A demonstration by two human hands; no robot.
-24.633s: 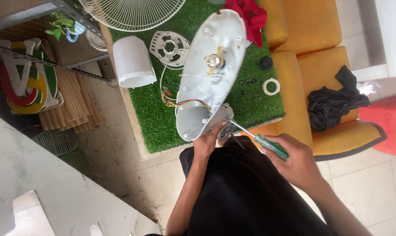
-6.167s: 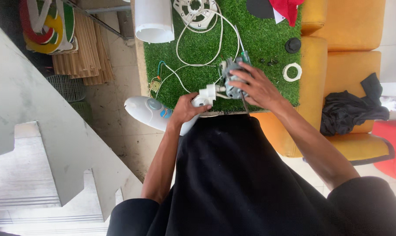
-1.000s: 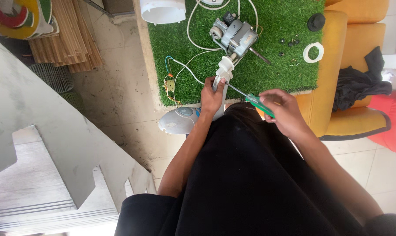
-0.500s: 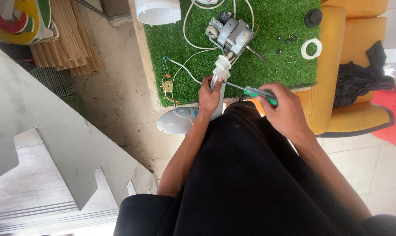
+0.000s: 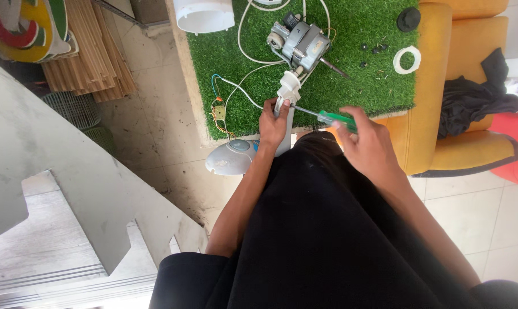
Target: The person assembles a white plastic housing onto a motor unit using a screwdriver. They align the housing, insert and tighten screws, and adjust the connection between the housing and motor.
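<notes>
My left hand (image 5: 274, 123) grips the white neck of a fan stand (image 5: 287, 94), just above its pale base (image 5: 231, 157). My right hand (image 5: 369, 146) holds a green-handled screwdriver (image 5: 334, 119) whose metal tip reaches the white neck beside my left fingers. A grey fan motor (image 5: 302, 41) lies on the green turf mat (image 5: 350, 86) just beyond the neck, joined to it by white cables (image 5: 244, 51).
A white ring (image 5: 407, 59), a black knob (image 5: 409, 19) and small dark screws (image 5: 373, 49) lie on the turf. A white plastic cover (image 5: 204, 14) sits at the mat's far edge. Yellow cushions (image 5: 470, 51) with dark cloth (image 5: 482, 97) are right; wooden slats (image 5: 93, 51) left.
My right hand has moved the screwdriver left and up, so its tip now meets the white neck. My left hand keeps its grip on the neck.
</notes>
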